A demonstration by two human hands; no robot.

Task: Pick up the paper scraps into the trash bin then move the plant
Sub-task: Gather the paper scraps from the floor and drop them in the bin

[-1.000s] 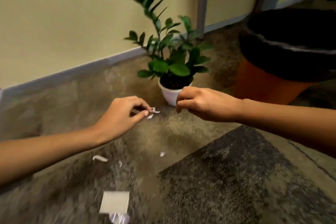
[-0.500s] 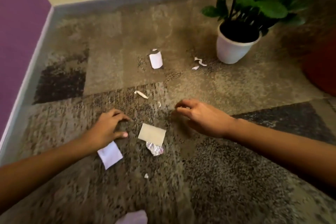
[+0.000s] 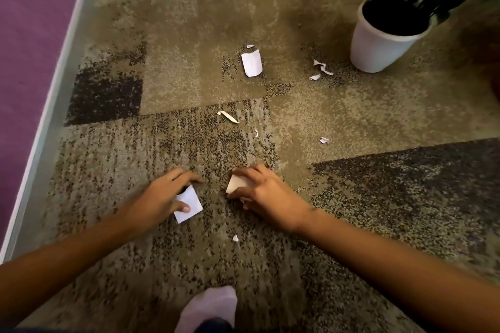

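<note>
Left hand pinches a white square scrap against the carpet. Right hand curls around a tan scrap, mostly hidden by its fingers. Potted plant, foliage cropped, stands upper right.

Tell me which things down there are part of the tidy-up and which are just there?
Part of the job:
white square scrap, pinched by the left hand
beige scrap, gripped by the right hand
curled white scrap
torn strip
potted plant

Just there:
carpet
purple wall
socked foot
</note>
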